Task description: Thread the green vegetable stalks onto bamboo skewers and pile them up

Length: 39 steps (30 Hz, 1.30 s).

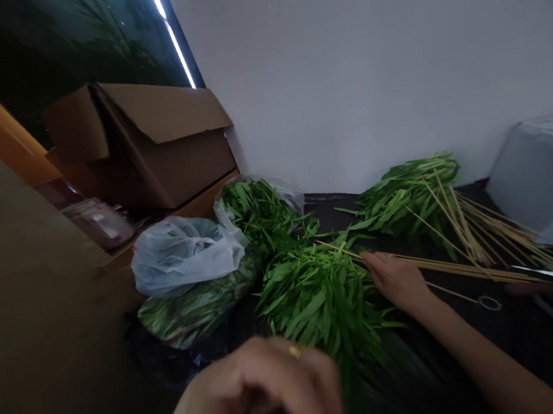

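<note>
Close to the camera at the bottom, my left hand (278, 388), with a ring and a pearl bracelet, has its fingers curled closed. Whatever it may hold is hidden from view. Farther off, my right hand (399, 279) has its fingers closed on thin bamboo skewers (460, 268) lying at the edge of a heap of long green leaves (322, 295). Another leafy bunch (400, 192) lies behind, with several loose skewers (485, 228) fanned out beside it. Leafy greens (259, 209) also fill a clear plastic bag at the back.
A white plastic bag (182, 259) rests on a bag of greens (198, 310) at left. Behind stands an open cardboard box (167, 140). At right are a white box (551, 187), a metal ring (490, 303) and a blade-like shiny tool (541, 270). Black sheeting covers the work surface.
</note>
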Tool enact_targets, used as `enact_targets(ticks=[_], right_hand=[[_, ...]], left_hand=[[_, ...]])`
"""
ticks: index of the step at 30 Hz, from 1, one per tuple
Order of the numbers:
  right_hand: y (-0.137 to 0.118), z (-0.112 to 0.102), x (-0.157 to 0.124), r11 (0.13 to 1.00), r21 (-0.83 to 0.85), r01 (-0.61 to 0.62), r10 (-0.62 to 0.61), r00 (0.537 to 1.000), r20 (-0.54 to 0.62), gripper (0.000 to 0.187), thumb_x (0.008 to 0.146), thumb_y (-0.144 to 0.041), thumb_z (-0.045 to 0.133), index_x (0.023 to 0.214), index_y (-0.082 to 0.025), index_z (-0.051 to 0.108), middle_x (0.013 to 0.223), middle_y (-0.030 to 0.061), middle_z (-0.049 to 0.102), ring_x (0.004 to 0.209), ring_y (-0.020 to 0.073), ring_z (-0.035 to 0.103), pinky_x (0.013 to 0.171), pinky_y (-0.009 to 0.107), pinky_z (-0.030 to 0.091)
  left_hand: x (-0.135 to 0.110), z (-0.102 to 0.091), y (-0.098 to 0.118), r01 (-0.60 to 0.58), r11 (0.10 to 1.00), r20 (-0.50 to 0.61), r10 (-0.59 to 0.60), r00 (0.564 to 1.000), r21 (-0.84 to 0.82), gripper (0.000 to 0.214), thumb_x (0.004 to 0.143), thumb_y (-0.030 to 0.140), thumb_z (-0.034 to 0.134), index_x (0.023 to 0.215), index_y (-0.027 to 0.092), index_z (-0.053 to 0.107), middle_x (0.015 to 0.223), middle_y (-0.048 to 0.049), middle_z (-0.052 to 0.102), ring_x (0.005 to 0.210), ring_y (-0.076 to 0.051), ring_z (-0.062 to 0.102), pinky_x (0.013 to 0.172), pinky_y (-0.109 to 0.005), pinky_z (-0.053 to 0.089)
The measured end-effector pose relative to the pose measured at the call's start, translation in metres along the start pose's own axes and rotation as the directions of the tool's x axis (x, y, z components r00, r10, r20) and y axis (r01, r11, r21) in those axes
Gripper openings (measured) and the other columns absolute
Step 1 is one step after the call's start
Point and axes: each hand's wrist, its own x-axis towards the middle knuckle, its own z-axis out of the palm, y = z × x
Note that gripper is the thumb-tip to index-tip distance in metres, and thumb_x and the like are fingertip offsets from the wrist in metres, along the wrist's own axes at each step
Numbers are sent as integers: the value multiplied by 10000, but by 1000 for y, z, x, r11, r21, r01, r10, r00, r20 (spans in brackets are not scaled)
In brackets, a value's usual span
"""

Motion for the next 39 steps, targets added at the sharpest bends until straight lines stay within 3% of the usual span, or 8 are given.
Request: enact_targets(ticks=[3, 8, 11, 16, 19, 22, 29, 39], right_hand=[[-1, -1, 1, 1000, -25, 1, 0, 1000, 5, 248, 916, -168, 423, 1050, -198, 628, 784, 29, 650, 677, 142, 573, 568, 268, 255], [-1, -3, 3, 999, -43, -14, 14, 1000, -4, 246, 919, -162, 424, 1061, -191, 624, 784, 27, 640, 694, 148, 577, 574, 273, 269], [0, -4, 6, 999, -44, -27, 28, 999, 15, 261, 905, -134, 428, 1079, -185, 616, 793, 28, 643, 703, 146, 583, 576, 272, 282], [3, -7, 9, 997, -61, -57, 61, 996, 69, 329, 854, -79, 459, 1147, -163, 581, 857, 51, 662, 754, 157, 603, 594, 268, 313], [5, -8, 10, 995, -74, -62, 69, 994, 87, 324, 866, -82, 451, 1153, -163, 577, 860, 59, 661, 747, 157, 602, 599, 265, 319], [4, -9, 10, 996, -60, -60, 66, 993, 98, 311, 880, -92, 440, 1148, -168, 580, 866, 61, 659, 760, 155, 598, 613, 255, 326], [1, -9, 10, 996, -62, -70, 77, 989, 123, 309, 905, -120, 417, 1158, -172, 586, 858, 59, 660, 764, 155, 591, 602, 253, 313], [5, -9, 10, 996, -57, -62, 67, 995, 80, 288, 909, -129, 421, 1142, -170, 585, 847, 57, 652, 741, 158, 578, 611, 262, 302]], left_hand=[[60, -13, 20, -140, 989, 86, 144, 986, -51, 389, 700, 579, 670, 868, 242, 768, 663, -53, 656, 632, -188, 580, 620, -322, 451], [155, -47, 6, -182, 983, -174, 179, 968, 1, 295, 790, 417, 650, 923, 165, 725, 686, -26, 642, 628, -127, 550, 604, -238, 412], [208, -60, -8, -190, 964, -255, 234, 938, 187, 298, 770, 408, 639, 896, 149, 715, 700, -25, 649, 620, -134, 544, 563, -233, 397], [269, -55, -38, -118, 833, -439, 399, 805, 540, 162, 772, 309, 591, 768, 164, 663, 693, -14, 641, 662, -151, 557, 641, -263, 421], [278, -47, -61, 18, 775, -518, 405, 754, 631, 161, 817, 320, 557, 771, 187, 634, 689, -7, 627, 651, -152, 550, 639, -268, 404], [274, -41, -75, 30, 738, -510, 436, 741, 674, 155, 837, 327, 546, 806, 196, 623, 703, -10, 622, 661, -163, 559, 641, -275, 405], [263, -37, -68, -99, 532, -249, 543, 802, 841, 139, 764, 190, 589, 805, 218, 718, 850, -50, 619, 880, -217, 571, 880, -368, 407], [252, -36, -63, 84, 377, -274, 486, 830, 923, 114, 751, 292, 654, 787, 236, 747, 885, -85, 617, 910, -255, 522, 794, -362, 414]])
